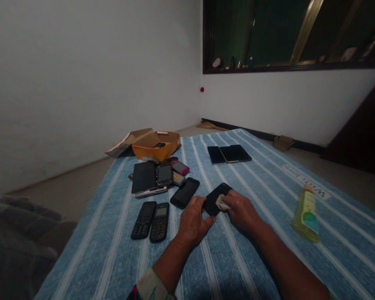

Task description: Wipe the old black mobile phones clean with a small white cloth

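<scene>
A black smartphone [211, 201] lies on the blue striped cloth between my hands. My left hand [193, 221] grips its near left edge, thumb at the bottom corner and fingers at the side. In my right hand [240, 208] is a crumpled whitish tissue or rag [221, 203], pressed on the phone's dark face. Just left of my left hand, another black smartphone [185, 193] lies flat. Two keypad phones [144, 220] sit side by side nearer to me on the left.
A pile of phones with a dark tablet-like slab [144, 177] lies left, before an open orange box [156, 152]. Several dark phones [229, 154] rest in a row farther back. A yellow-green bottle [306, 214] lies at the right on the striped cloth [268, 191].
</scene>
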Demonstrator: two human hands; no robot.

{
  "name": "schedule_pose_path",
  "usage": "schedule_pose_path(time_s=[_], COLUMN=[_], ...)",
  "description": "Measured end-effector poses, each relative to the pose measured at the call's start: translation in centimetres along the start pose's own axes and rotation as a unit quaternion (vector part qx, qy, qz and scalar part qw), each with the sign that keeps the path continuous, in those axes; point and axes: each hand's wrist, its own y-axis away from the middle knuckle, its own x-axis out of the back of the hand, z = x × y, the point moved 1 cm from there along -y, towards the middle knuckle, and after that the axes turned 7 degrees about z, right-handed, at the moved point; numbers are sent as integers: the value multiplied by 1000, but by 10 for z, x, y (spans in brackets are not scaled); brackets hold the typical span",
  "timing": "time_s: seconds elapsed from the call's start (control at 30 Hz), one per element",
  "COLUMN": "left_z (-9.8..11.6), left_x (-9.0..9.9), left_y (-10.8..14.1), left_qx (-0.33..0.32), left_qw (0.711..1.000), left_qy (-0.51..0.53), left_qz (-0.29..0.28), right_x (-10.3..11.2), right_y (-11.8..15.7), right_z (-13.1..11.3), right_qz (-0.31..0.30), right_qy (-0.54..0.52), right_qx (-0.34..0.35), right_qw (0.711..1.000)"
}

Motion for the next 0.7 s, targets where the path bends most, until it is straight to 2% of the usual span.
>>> schedule_pose_path(time_s=[0.1, 0.3, 0.5, 0.7], left_z=[1, 0, 1, 1], left_x=[0, 0, -1, -1], left_y=[0, 0, 0, 0], left_qx=[1, -7, -10, -13], left_qw=[1000, 1000, 1000, 1000], left_qy=[3, 0, 1, 6], left_qz=[-4, 5, 7, 20], right_x=[0, -8, -8, -9], right_y=[0, 7, 6, 6], right_z=[-2, -23, -20, -30], right_qz=[-11, -17, -27, -7], right_qy=[3, -19, -15, -6], right_qx=[2, 64, 50, 49], right_qw=[1000, 998, 998, 999])
